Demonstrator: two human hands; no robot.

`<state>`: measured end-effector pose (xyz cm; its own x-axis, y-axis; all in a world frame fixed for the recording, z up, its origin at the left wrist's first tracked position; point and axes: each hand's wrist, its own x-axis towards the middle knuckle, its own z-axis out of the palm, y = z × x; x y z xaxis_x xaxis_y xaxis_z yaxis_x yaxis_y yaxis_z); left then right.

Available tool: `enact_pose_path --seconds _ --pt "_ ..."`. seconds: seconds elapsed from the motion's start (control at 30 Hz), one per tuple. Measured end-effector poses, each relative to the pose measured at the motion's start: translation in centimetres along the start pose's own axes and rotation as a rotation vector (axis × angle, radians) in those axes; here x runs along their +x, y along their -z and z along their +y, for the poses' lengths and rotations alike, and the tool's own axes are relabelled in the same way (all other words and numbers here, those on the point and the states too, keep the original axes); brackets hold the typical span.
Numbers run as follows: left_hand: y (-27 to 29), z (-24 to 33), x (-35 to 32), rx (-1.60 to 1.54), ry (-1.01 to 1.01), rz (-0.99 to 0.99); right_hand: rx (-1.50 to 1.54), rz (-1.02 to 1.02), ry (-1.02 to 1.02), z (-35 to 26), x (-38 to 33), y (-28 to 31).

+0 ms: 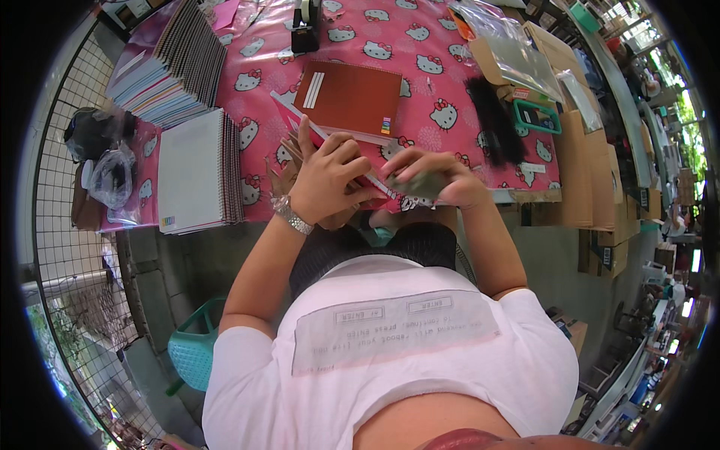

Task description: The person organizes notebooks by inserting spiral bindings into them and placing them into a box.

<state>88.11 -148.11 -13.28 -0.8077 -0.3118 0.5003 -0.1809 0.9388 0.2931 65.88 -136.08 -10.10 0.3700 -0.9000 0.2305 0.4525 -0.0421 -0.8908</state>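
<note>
My left hand (328,171), with a metal-banded watch (291,215) on its wrist, grips a thin pink-and-white flat piece (289,111). This piece is tilted and seen nearly edge-on at the table's front edge. Close by on the right, my right hand (457,180) is closed round a dark green, soft-looking object (421,184), whose kind I cannot make out. The green object is at the lower end of the pink-and-white piece; whether they touch is unclear. Just beyond my hands lies a reddish-brown notebook (352,97) with white stripes on its cover.
On the left stand a tall stack of spiral notebooks (169,71) and a lower white-covered stack (196,169). A black tape dispenser (305,30) sits at the back. To the right are a black bristly strip (495,120), a teal tray (536,118) and cardboard (581,176).
</note>
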Motion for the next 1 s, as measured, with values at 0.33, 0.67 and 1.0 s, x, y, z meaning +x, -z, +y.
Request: enact_pose_path --seconds 0.33,0.67,1.0 --pt "1.2 0.7 0.9 -0.067 -0.031 -0.016 -0.526 0.057 -0.124 -1.3 0.3 0.7" --pt "1.3 0.2 0.8 -0.075 -0.061 -0.016 -0.496 -0.007 -0.165 -1.7 1.8 0.7" --pt "1.5 0.2 0.9 -0.121 -0.039 -0.012 -0.183 -0.093 -0.041 -0.7 2.0 1.0"
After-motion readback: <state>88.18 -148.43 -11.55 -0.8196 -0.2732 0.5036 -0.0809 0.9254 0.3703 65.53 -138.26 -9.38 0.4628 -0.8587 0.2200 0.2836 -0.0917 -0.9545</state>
